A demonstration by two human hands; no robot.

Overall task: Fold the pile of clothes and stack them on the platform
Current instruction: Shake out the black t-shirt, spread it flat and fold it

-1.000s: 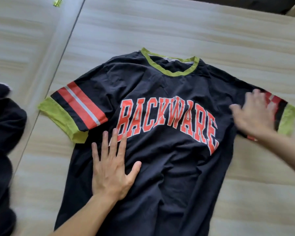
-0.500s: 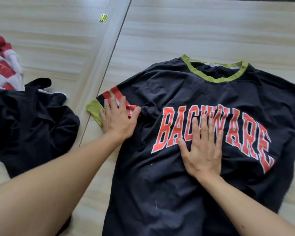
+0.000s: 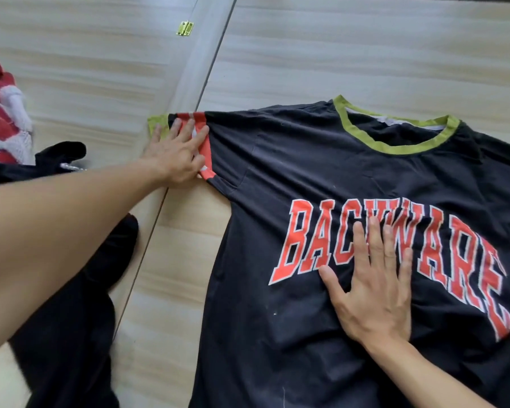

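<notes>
while black t-shirt (image 3: 306, 160) lies flat on woodgrain platform (image 3: 365, 54), left hand (image 3: 174, 154) spread on striped sleeve (image 3: 199, 117), right hand (image 3: 374, 290) spread on lettering (image 3: 301, 245).

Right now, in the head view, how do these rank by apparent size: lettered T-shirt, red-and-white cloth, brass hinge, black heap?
1. lettered T-shirt
2. black heap, partly hidden
3. red-and-white cloth, cut off by the frame edge
4. brass hinge
</notes>
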